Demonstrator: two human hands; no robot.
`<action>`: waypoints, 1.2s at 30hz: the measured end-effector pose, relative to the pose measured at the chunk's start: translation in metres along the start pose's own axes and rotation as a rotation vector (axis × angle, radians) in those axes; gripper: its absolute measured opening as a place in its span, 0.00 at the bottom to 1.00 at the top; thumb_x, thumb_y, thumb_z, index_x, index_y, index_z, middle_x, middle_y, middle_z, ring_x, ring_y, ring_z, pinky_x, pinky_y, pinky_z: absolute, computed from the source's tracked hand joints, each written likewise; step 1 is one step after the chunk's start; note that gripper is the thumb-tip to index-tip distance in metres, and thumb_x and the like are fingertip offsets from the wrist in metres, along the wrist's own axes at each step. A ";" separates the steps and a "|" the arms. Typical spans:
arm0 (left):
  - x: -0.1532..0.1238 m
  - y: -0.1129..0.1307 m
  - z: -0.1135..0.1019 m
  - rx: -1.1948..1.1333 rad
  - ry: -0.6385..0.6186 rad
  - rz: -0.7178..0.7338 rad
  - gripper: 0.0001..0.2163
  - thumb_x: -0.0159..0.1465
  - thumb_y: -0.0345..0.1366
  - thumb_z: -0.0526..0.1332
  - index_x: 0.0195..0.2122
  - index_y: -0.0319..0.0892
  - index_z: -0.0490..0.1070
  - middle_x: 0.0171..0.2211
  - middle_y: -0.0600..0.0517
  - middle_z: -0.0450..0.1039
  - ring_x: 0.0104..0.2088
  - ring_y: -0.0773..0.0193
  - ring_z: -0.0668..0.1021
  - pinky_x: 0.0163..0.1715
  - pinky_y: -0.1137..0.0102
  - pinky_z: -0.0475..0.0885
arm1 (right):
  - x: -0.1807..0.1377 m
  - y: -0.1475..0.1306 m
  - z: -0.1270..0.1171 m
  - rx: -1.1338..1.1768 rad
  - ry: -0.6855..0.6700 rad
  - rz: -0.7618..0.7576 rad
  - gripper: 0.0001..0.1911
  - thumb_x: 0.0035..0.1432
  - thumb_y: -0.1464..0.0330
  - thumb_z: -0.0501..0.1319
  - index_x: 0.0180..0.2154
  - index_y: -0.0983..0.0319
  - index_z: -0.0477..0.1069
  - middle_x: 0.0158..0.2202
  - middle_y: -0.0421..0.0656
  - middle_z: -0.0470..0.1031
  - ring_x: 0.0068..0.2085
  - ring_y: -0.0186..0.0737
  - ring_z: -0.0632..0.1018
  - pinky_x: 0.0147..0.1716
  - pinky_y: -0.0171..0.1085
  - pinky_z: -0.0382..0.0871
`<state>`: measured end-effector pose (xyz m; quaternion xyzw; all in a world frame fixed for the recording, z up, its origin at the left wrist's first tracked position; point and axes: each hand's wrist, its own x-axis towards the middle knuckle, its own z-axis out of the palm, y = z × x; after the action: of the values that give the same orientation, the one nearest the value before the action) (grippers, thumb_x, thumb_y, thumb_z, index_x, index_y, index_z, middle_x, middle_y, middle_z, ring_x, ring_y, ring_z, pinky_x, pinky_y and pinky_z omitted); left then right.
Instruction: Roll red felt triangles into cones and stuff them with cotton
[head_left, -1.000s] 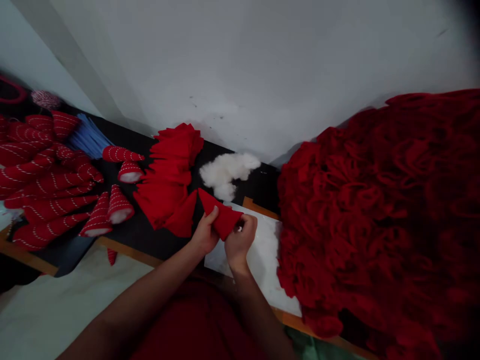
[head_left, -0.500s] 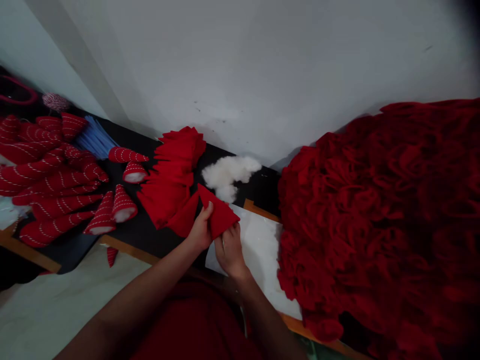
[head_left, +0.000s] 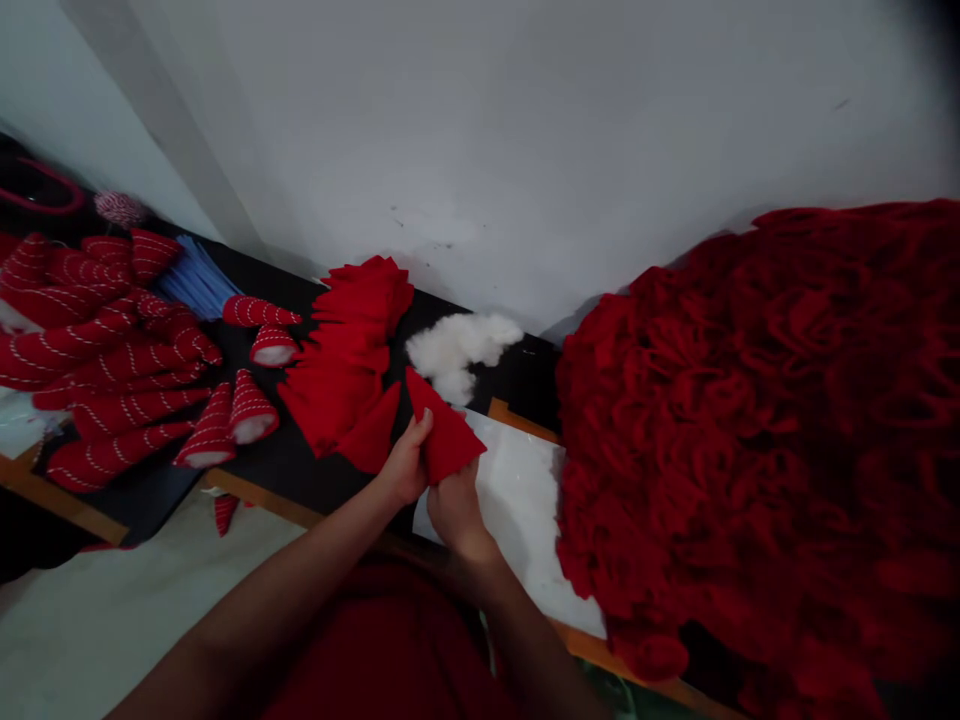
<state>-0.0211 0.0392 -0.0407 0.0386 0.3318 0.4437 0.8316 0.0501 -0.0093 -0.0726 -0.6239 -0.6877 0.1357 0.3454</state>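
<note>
My left hand (head_left: 405,462) and my right hand (head_left: 455,510) together pinch a red felt triangle (head_left: 445,430), folded or rolled into a cone with its tip pointing up and to the left. My right hand sits under its lower edge, and my left fingers press its left side. Just left of my left hand lies a stack of red felt triangles (head_left: 349,370). White fibre stuffing (head_left: 457,350) sits just above the held felt. Farther left lie several red cones with white stitched stripes (head_left: 251,408), some with white filling at their open ends.
The black tabletop (head_left: 300,480) has a wooden edge and meets a white wall behind. A white board (head_left: 521,510) lies under and right of my hands. A huge heap of ruffled dark red fabric (head_left: 750,450) fills the right side. Blue bundled strips (head_left: 196,282) and a striped twine ball (head_left: 120,208) lie at the back left.
My right hand has dropped lower on the felt, which now stands more upright. The view has drifted slightly, and the table items appear shifted a little to the right.
</note>
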 end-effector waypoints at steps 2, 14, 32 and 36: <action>-0.002 0.001 -0.002 0.042 -0.021 -0.028 0.13 0.57 0.42 0.58 0.39 0.39 0.68 0.40 0.45 0.73 0.39 0.59 0.76 0.47 0.60 0.67 | 0.001 -0.003 -0.001 0.027 -0.050 0.001 0.30 0.52 0.75 0.49 0.59 0.63 0.50 0.56 0.52 0.60 0.57 0.53 0.60 0.50 0.55 0.58; 0.015 0.006 -0.032 0.060 0.206 -0.076 0.08 0.56 0.36 0.60 0.34 0.37 0.68 0.28 0.49 0.74 0.28 0.65 0.76 0.32 0.71 0.72 | -0.023 0.024 -0.019 0.273 -0.024 0.006 0.17 0.51 0.76 0.49 0.39 0.58 0.70 0.40 0.44 0.72 0.44 0.41 0.71 0.45 0.45 0.66; 0.097 0.010 -0.023 0.068 0.119 -0.329 0.12 0.58 0.35 0.56 0.42 0.36 0.69 0.29 0.47 0.75 0.28 0.62 0.77 0.36 0.67 0.71 | 0.086 0.158 0.038 0.680 -0.176 0.536 0.09 0.42 0.68 0.58 0.28 0.64 0.73 0.25 0.39 0.74 0.27 0.36 0.72 0.27 0.33 0.66; 0.115 -0.005 -0.013 0.077 0.156 -0.352 0.09 0.57 0.35 0.57 0.35 0.35 0.70 0.26 0.48 0.74 0.25 0.63 0.76 0.33 0.69 0.71 | 0.076 0.159 0.029 0.880 -0.190 0.584 0.06 0.37 0.68 0.61 0.23 0.63 0.71 0.21 0.38 0.73 0.23 0.34 0.71 0.22 0.32 0.65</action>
<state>0.0189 0.1214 -0.1124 -0.0226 0.4134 0.2800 0.8662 0.1542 0.0997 -0.1690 -0.5704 -0.3919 0.5574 0.4586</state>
